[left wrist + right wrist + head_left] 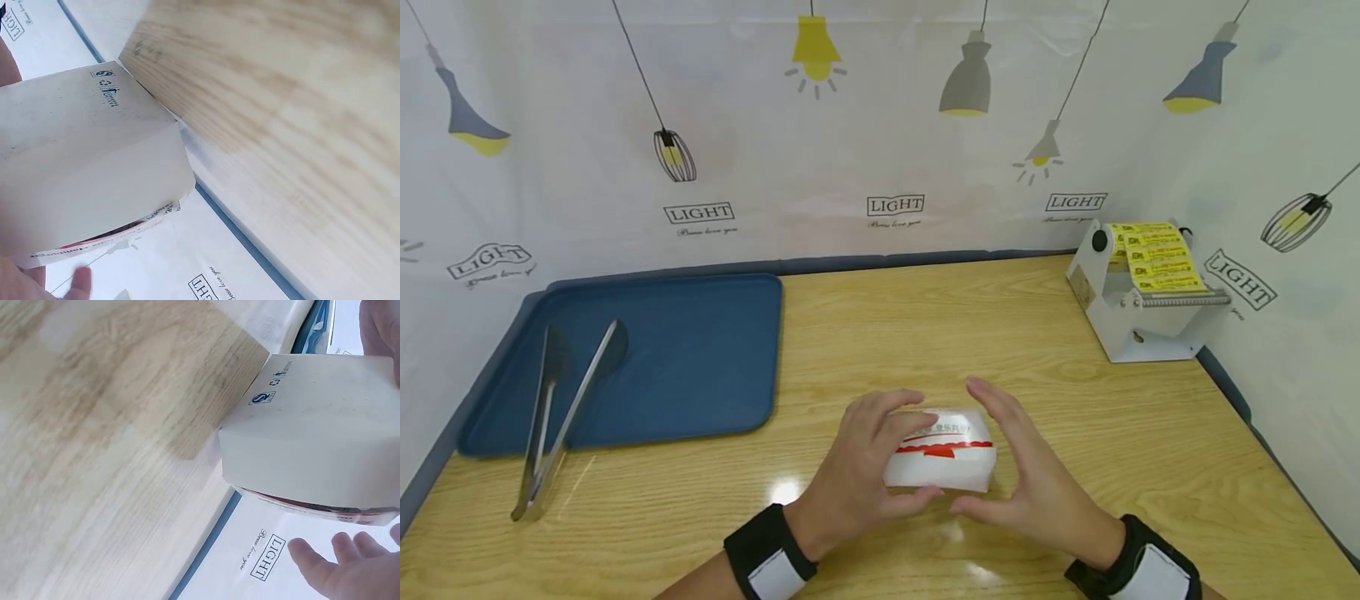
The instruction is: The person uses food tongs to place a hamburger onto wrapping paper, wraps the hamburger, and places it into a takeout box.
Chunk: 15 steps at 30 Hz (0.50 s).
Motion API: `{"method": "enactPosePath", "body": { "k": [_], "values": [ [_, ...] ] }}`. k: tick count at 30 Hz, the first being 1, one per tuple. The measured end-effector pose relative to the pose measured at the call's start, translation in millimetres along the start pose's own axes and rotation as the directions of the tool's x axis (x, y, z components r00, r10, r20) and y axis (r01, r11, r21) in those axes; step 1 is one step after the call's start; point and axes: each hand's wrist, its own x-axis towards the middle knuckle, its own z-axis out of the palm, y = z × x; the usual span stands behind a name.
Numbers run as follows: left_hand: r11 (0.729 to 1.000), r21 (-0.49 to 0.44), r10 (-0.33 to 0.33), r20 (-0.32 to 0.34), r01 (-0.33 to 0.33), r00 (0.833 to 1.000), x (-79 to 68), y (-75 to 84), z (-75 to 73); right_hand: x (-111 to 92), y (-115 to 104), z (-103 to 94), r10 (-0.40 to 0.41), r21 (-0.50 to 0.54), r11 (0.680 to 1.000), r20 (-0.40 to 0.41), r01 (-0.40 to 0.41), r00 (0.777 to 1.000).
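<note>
A white paper hamburger box (951,467) with a red band lies on the wooden table between the hands. Its plain side (94,175), marked with small blue print, shows in the left wrist view, and the same box (312,444) fills the right part of the right wrist view. My left hand (868,462) curves loosely at the box's left, fingers over its top and thumb by its front edge; contact is unclear. My right hand (1033,479) is spread at the box's right, its fingers (312,565) apart from the printed flap.
A blue tray (700,358) lies at the left, with metal tongs (568,425) resting across its front edge. At the back right stands a white label dispenser (1138,329) carrying a roll of yellow stickers (1161,258). A printed white curtain (887,125) encloses the back and sides.
</note>
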Motion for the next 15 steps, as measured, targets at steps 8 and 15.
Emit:
{"method": "enactPosePath", "body": {
  "k": [8, 15],
  "values": [
    [0.951, 0.197, 0.2, 0.19, -0.237, 0.961, -14.8, 11.4, 3.1, -26, 0, 1.7, -0.011, -0.223, 0.974, 0.071, 0.027, 0.997],
    [0.923, 0.21, 0.259, 0.284, -0.323, 0.923, -26.7, 17.9, 5.4, -37, 0, 16.1, -0.018, -0.416, 0.906, 0.16, 0.084, 0.987]
  ]
}}
